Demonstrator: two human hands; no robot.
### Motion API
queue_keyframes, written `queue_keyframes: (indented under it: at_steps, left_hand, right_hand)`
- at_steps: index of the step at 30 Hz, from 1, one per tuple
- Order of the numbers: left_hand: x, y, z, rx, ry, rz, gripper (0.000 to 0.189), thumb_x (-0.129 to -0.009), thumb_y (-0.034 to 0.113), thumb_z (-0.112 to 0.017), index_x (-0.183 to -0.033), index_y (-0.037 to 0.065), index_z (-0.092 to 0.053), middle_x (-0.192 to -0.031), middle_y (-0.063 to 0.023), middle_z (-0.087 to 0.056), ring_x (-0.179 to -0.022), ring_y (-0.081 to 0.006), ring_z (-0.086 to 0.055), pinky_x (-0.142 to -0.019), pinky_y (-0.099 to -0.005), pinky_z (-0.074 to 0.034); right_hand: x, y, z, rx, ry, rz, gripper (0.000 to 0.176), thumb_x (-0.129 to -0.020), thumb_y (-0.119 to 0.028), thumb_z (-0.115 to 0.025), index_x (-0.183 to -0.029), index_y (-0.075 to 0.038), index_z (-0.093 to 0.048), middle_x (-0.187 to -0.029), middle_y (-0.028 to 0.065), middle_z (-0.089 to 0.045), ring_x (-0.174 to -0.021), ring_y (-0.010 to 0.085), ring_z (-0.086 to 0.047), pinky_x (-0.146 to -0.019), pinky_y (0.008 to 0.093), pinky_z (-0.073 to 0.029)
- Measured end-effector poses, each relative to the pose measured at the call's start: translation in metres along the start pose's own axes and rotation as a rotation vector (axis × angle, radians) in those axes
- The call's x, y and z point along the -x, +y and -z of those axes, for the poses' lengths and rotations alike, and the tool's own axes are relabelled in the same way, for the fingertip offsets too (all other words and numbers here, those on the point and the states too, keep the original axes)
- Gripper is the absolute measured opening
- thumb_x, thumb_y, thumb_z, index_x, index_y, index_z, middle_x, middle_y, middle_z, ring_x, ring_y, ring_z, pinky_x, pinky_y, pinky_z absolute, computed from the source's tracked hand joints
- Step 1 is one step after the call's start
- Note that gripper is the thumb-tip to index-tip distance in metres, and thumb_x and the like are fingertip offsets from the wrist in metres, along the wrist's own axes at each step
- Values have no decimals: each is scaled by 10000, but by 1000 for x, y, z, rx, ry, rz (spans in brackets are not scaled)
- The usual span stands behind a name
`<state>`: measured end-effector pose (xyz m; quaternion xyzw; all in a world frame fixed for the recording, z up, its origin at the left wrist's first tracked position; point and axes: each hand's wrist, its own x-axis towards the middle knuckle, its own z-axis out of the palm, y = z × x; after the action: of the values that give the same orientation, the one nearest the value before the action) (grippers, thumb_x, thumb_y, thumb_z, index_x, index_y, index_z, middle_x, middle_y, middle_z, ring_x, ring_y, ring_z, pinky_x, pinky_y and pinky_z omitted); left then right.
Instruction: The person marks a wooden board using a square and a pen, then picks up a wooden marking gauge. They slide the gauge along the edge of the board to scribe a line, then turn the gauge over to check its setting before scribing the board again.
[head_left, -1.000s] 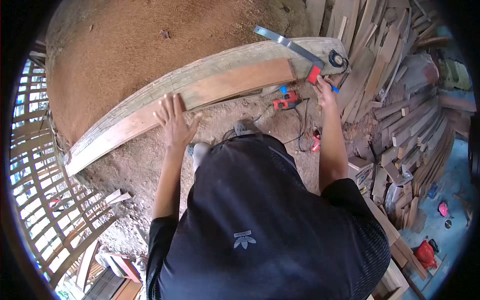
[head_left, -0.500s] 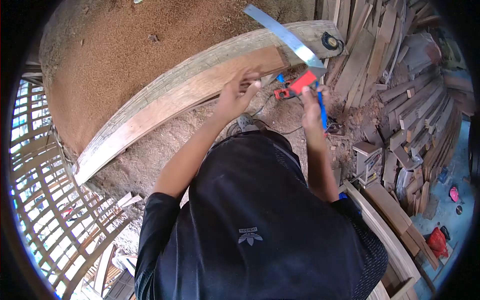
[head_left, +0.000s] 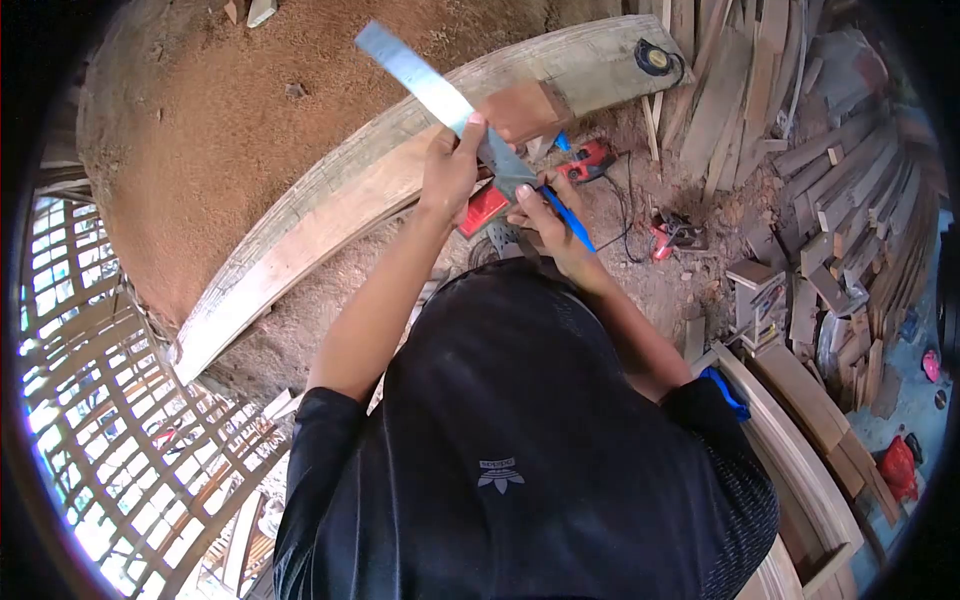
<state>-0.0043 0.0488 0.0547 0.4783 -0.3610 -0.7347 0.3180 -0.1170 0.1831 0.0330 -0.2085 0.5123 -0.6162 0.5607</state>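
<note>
Try square, steel blade and red stock, is held up in the air between the 2 hands, clear of the wood, with its blade slanting up and away past the left hand. That hand is clasped round the blade just above the stock, thumb laid along the steel. The right hand is beside it, almost touching, its fingers resting on the blade's lower end while also pinching a blue pencil that points back toward the person's chest.

Just beyond the left hand's knuckles lies the reddish plank, its end showing there, set on a long pale beam that runs off to the left of both hands. Farther out past the right hand sit a red power tool on the sawdust and a tape measure on the beam's far end. Stacked offcuts lie well off to the right.

By my reading, the step in hand is passing or re-gripping the square before marking the plank. The next move would call for 1 hand to take the stock alone, seat it flush against the plank's edge, and free the right hand to turn the pencil tip-down along the blade.
</note>
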Motion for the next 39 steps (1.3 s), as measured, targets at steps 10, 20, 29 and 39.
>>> queue_keyframes:
  at_steps: [10,20,29,39]
  left_hand:
    - [-50,-17,-5,-1023,224,-747,687,-918,526,-736,-1303,-12,-553,-1066,-157,-686,-974,-308,-640,-865,-430,-517]
    - [-55,-16,19,-1685,-319,-905,1106,-636,670,-843,-1579,323,-379,-1665,-213,-242,-1506,-529,-225,-1204,-685,-185]
    - [-70,-24,23,-1589,-361,-831,1043,-632,459,-825,-1575,383,-384,-1679,-191,-234,-1469,-519,-305,-1180,-658,-266]
    - [-73,-29,22,-1591,-302,-865,1079,-572,503,-837,-1559,435,-409,-1694,-133,-241,-1437,-466,-367,-1119,-648,-329]
  right_hand:
    - [-43,25,32,-1,180,163,260,-986,-212,-709,-1065,34,-681,-984,95,-724,-820,144,-693,-747,305,-604]
    - [-80,39,47,-140,257,79,192,-969,-143,-717,-1058,22,-680,-934,103,-729,-800,159,-705,-721,318,-621]
    - [-83,37,39,-115,327,74,223,-958,-154,-728,-1089,22,-688,-957,113,-730,-795,167,-709,-712,320,-625]
    - [-86,39,38,-143,359,41,213,-963,-145,-718,-1112,5,-698,-957,98,-741,-795,168,-720,-694,312,-615]
